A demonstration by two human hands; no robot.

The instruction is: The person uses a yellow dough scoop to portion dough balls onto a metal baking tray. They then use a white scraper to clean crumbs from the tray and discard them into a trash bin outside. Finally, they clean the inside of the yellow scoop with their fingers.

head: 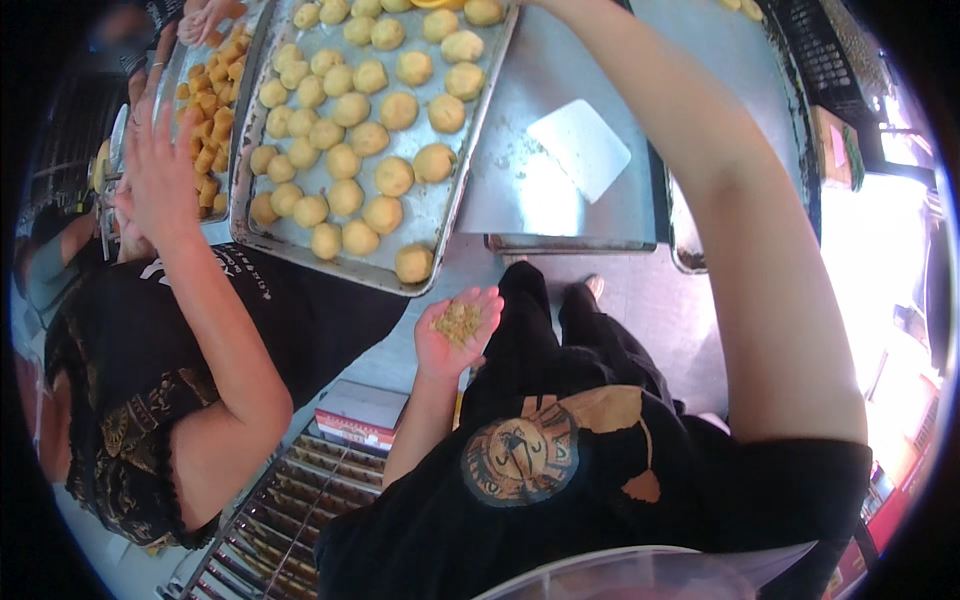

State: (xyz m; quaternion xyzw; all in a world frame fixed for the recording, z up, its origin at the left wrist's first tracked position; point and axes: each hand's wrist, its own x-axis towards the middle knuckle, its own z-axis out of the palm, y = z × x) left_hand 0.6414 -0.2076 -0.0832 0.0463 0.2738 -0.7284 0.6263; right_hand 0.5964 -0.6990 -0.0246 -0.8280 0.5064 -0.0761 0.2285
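Observation:
My left hand is palm up in front of my body, just off the near edge of a metal baking tray. It cups a small heap of crumbly yellow-green food. My right arm stretches far forward over the steel worktop, and the hand itself lies beyond the top edge of the view. Many round, pale yellow dough balls stand in loose rows on the baking tray. Part of a yellow dish shows among them at the far end.
A white plastic scraper lies on the steel worktop. Close on my left, a co-worker's hand is raised beside a tray of orange-brown pieces. A metal rack and a red-and-white box stand low behind my left arm.

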